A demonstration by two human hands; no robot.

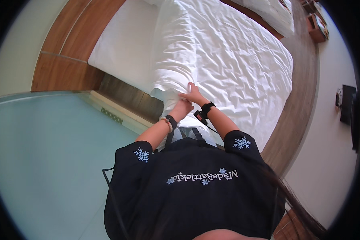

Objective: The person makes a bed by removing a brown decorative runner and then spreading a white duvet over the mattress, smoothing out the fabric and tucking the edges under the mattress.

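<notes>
A white duvet (237,66), wrinkled all over, covers most of the bed. Its upper part is turned back in a smooth-edged band (174,57) running across the mattress. At the near side, where this band hangs over the bed's edge, both hands work close together. My left hand (182,109) has its fingers curled on the hanging cloth; the fingertips are partly hidden. Just above it, my right hand (195,94) lies on the fold with thumb and index finger spread apart, its other fingers hidden. Towards the headboard shows the white bottom sheet (126,39).
A wooden headboard (87,33) stands at the left. Frosted glass (54,144) with a pale sill (123,111) runs close along my left side. Another white bed (267,12) lies beyond. Wood-look floor (303,90) passes the bed's foot; a dark screen (348,105) is on the wall.
</notes>
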